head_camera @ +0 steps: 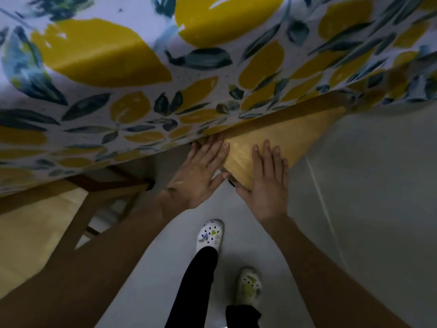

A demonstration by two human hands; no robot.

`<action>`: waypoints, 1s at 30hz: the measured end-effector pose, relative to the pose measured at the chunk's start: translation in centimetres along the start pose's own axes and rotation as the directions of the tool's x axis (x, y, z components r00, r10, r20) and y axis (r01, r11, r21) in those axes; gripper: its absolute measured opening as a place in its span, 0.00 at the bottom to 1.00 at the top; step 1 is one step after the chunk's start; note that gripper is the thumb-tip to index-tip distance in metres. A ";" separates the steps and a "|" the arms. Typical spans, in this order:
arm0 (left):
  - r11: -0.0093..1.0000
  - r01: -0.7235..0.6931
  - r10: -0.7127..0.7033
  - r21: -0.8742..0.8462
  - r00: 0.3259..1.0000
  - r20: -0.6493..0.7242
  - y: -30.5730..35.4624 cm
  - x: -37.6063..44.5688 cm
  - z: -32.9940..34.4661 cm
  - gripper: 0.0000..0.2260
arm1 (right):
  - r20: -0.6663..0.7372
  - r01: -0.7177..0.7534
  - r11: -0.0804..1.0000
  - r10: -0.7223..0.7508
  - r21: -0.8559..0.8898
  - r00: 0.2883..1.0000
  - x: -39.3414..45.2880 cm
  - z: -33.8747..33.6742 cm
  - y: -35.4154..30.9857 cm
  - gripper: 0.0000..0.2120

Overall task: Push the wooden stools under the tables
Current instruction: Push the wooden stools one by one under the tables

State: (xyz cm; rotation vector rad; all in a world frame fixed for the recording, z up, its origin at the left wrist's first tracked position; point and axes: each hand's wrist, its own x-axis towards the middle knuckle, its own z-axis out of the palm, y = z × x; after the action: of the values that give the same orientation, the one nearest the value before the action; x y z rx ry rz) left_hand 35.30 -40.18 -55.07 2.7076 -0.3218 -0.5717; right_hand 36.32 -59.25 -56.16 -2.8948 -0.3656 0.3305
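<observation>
- Overhead, the table [335,100] fills the far part of the scene, draped in a lemon-print tablecloth [118,67] whose soft hem hangs down over the near edge and hides whatever lies beneath.
- Right of centre, the wooden stool [279,138] sits partly tucked under that hem, with one corner of its pale seat jutting toward the person; it looks rigid and fairly light, likely to slide easily on the smooth grey floor [366,185].
- At far left, a second stool [30,233] stands near, mostly outside the cloth.
- Resting flat, the left hand [201,171] presses the seat's left edge, fingers spread, gripping nothing.
- Likewise the right hand [267,183] lies open-palmed on the seat's near corner, a sound place to push from.
</observation>
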 end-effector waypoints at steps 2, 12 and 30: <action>0.999 0.033 -0.033 -0.023 0.999 -0.029 0.4 0.0 0.3 0.31 | -0.032 0.035 0.999 -0.036 -0.036 0.999 -0.1 0.2 0.6 0.44; 0.978 0.156 -0.172 -0.136 0.979 -0.111 4.9 -2.2 2.9 0.29 | 0.000 0.209 0.971 -0.211 -0.114 0.978 -2.0 -0.5 4.5 0.47; 0.832 0.555 -0.532 0.030 0.811 -0.241 14.2 -12.8 11.8 0.38 | 0.251 0.707 0.704 -0.673 -0.070 0.696 -7.2 -2.8 14.2 0.49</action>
State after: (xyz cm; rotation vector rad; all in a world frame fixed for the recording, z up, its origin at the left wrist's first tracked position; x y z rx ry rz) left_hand 16.76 -52.89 -55.28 2.9177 0.5254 -0.3892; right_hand 33.30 -75.12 -55.32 -2.5971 -1.5344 0.4762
